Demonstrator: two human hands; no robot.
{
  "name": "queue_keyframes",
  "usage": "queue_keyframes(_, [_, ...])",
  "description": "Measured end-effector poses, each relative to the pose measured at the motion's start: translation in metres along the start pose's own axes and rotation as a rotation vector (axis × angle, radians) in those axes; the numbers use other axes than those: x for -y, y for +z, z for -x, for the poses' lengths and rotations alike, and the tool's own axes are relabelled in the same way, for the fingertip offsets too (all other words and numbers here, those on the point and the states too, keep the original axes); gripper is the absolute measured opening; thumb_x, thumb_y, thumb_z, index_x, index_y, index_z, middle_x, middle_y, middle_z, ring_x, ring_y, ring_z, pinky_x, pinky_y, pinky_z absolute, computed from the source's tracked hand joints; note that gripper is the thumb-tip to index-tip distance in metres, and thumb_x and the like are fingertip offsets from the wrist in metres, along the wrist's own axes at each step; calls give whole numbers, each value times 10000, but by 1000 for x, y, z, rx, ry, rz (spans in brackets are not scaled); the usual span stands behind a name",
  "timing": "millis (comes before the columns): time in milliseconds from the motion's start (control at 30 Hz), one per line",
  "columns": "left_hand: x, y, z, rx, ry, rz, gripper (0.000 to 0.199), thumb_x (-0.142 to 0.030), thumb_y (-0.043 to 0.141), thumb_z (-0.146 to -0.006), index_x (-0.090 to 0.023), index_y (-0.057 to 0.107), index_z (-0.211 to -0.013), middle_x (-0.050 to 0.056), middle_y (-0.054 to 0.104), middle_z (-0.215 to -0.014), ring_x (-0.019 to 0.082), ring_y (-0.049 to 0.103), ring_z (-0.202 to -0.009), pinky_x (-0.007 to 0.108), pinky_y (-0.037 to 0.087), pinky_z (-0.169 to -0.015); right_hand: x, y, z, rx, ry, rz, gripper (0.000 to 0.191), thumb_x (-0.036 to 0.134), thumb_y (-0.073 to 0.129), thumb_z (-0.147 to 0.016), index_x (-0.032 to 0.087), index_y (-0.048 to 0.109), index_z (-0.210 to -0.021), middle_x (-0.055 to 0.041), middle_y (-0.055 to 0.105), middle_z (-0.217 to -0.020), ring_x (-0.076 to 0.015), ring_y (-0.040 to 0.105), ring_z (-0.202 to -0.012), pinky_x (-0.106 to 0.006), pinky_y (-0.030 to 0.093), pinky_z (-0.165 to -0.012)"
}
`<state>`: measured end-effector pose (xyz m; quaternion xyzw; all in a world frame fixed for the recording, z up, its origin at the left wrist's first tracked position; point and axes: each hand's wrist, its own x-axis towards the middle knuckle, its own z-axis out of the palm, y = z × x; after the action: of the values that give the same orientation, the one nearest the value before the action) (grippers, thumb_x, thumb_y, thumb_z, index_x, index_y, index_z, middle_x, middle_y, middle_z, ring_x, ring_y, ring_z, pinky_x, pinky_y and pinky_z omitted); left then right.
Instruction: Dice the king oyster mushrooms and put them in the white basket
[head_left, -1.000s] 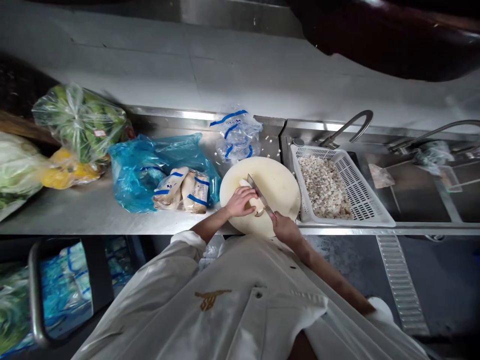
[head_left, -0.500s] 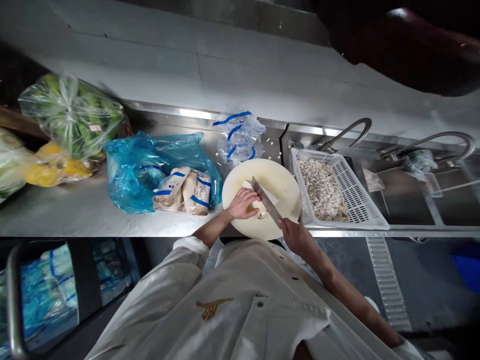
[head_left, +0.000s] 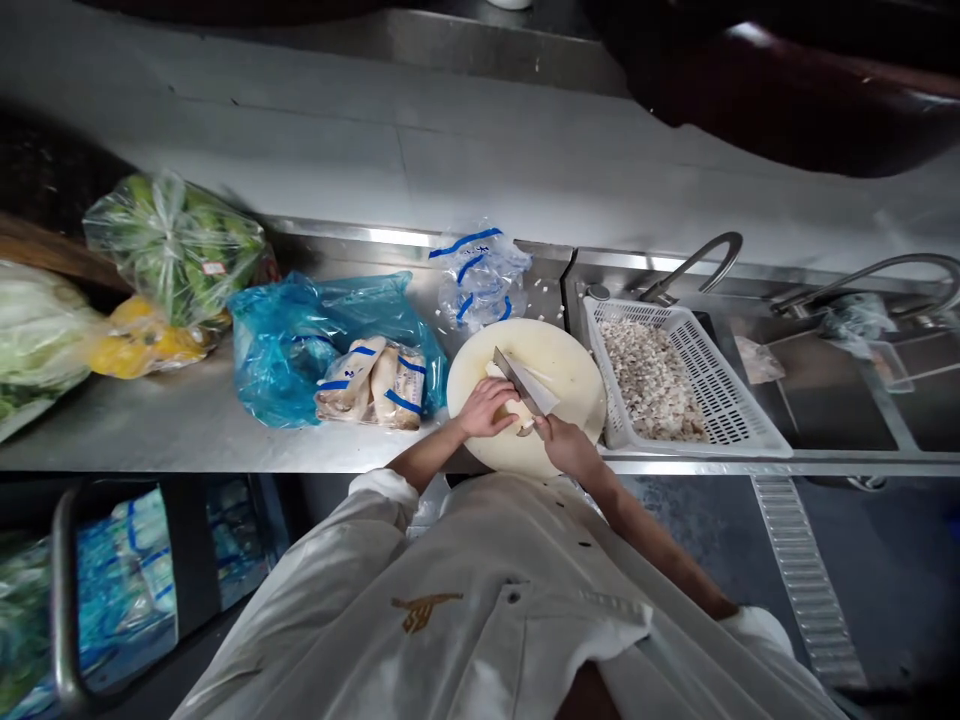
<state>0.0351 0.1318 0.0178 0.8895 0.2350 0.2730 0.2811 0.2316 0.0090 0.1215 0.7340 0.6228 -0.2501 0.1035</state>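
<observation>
My left hand (head_left: 487, 407) presses a pale mushroom (head_left: 519, 412) down on the round cutting board (head_left: 577, 372), its fingers curled over the piece. In my right hand (head_left: 568, 445) is the handle of a cleaver (head_left: 516, 380), whose blade lies slantwise right against the mushroom and the left fingertips. Part of the mushroom is hidden by the left fingers and the blade. To the right of the board, a white plastic basket (head_left: 739, 415) holds a heap of diced mushroom (head_left: 649, 385). Packaged mushrooms (head_left: 373, 383) rest left of the board on a blue plastic bag (head_left: 274, 350).
Crumpled empty packaging (head_left: 482, 275) and small white bits sit behind the board. Bagged green vegetables (head_left: 180, 245), bagged yellow produce (head_left: 146, 340) and a cabbage (head_left: 37, 325) stand at the far left. Curved faucets (head_left: 724, 262) rise over sinks on the right.
My right hand and the cleaver have shifted left and away from me, closer to my left hand. My left hand still holds the mushroom. The whole view has turned slightly.
</observation>
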Motion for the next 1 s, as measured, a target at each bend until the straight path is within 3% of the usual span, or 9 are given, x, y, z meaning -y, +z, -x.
queue_keyframes(167, [-2,2,3,-19,-20,-9,422,-555,601,-1000,-236,670,-1269,129,635,-1382,305,530,-1372,527,398,-1209,-2,-14,11,-42,2,-30,487,392,249,-1164,149,663,-1241,-160,755,-1087,-229,723,-992,-282,458,-841])
queue_keyframes(333, [0,3,3,0,-24,-4,430,-562,608,-995,-240,675,-1272,126,636,-1389,317,526,-1385,543,387,-1220,-17,-33,44,-130,-23,-18,512,449,254,-1147,167,680,-1164,-146,741,-918,-247,712,-855,-301,430,-736])
queue_keyframes(467, [1,3,4,-8,-14,3,434,-551,609,-1001,-229,670,-1287,128,643,-1384,315,539,-1369,545,396,-1213,-22,-28,58,-107,-41,-31,492,451,273,-1143,179,683,-1121,-137,736,-871,-244,713,-813,-303,416,-702])
queue_keyframes(667, [4,6,3,12,-29,10,460,-555,615,-999,-236,664,-1327,133,621,-1427,328,526,-1384,560,391,-1217,5,-7,14,-49,36,-81,460,353,283,-1148,145,685,-1228,-163,781,-1049,-253,737,-966,-305,476,-810])
queue_keyframes(767, [3,5,3,16,-32,0,468,-568,609,-1002,-231,672,-1320,134,623,-1428,330,533,-1380,558,407,-1205,16,-6,-4,-13,5,-114,466,337,256,-1152,190,665,-1319,-119,789,-1122,-241,723,-1074,-295,492,-878])
queue_keyframes(1000, [-3,3,8,-10,-24,-24,410,-517,596,-1029,-227,663,-1311,132,623,-1417,293,536,-1393,531,425,-1217,3,2,2,-29,11,-75,458,381,281,-1158,135,600,-1376,-170,769,-1164,-258,739,-1038,-299,467,-872])
